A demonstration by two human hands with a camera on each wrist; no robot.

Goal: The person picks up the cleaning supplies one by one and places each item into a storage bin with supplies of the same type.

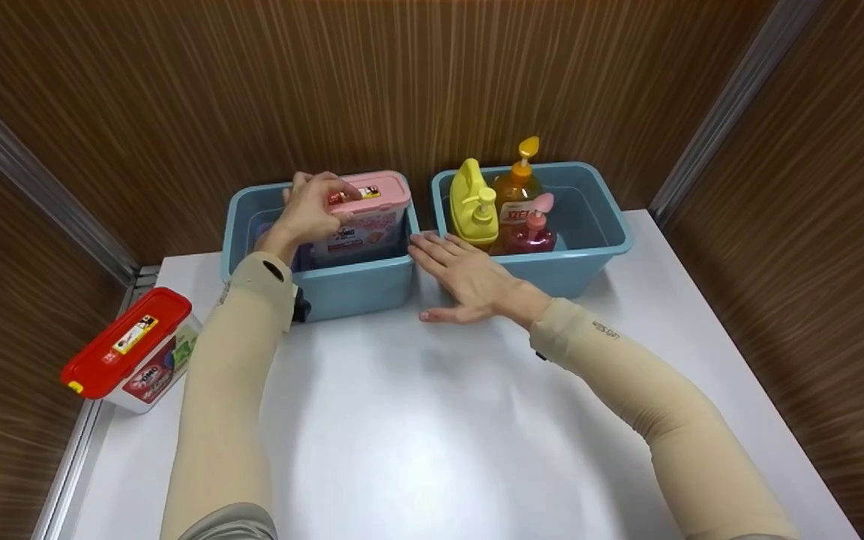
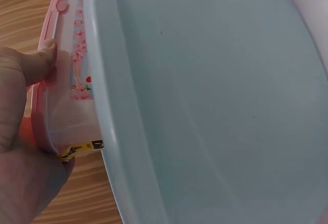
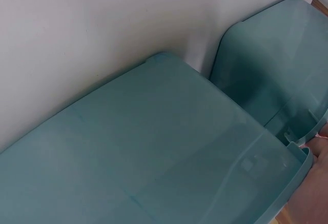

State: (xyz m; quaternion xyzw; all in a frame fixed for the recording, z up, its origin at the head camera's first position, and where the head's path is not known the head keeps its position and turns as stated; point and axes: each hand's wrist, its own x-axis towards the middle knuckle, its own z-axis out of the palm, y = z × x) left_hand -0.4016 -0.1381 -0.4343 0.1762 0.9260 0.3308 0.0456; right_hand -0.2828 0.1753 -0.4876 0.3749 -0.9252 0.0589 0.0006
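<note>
My left hand (image 1: 308, 210) grips the pink lid of a plastic detergent tub (image 1: 389, 193), which stands in the left blue bin (image 1: 357, 292). In the left wrist view the thumb (image 2: 43, 62) presses on the lid's side, and flower prints show on the clear wall. A purple item beside the tub is mostly hidden by my left arm. My right hand (image 1: 473, 277) lies with fingers straight at the gap between the two bins, its fingertips by their front rims. The right blue bin (image 1: 567, 274) holds a yellow jug (image 1: 469, 206), an orange pump bottle (image 1: 514, 187) and a pink pump bottle (image 1: 533, 236).
A red-lidded detergent tub (image 1: 132, 345) sits on the white table (image 1: 394, 427) at the left, near the metal edge rail. Brown wood-grain panels (image 1: 417, 90) enclose the back and both sides. Both bins stand close to the back panel.
</note>
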